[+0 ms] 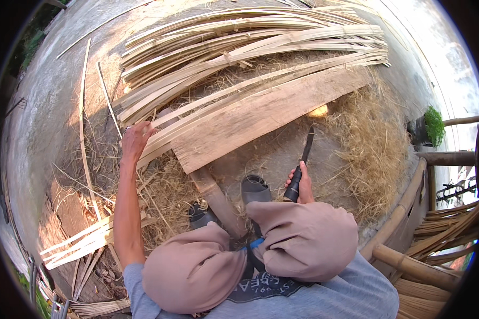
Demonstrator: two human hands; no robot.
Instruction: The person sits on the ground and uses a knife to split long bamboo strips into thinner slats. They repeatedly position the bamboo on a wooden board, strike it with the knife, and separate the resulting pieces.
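Observation:
My left hand (136, 139) is at the near left end of a few long pale bamboo strips (234, 97), its fingers closed on that end. These strips lie along the far edge of a wide wooden plank (266, 117). In my right hand (303, 185) is a knife (308, 146) with a dark blade and a black handle, its blade pointing away from me. The knife is apart from the plank, over the ground to its right. Beyond the strips lies a large pile of split bamboo (239, 40).
Shavings (372, 143) heap up on the right, and more shavings (167, 196) lie near my left foot. Cut strips (85, 239) rest at the lower left. A bamboo pole frame (410, 194) and a green plant (434, 126) stand to the right.

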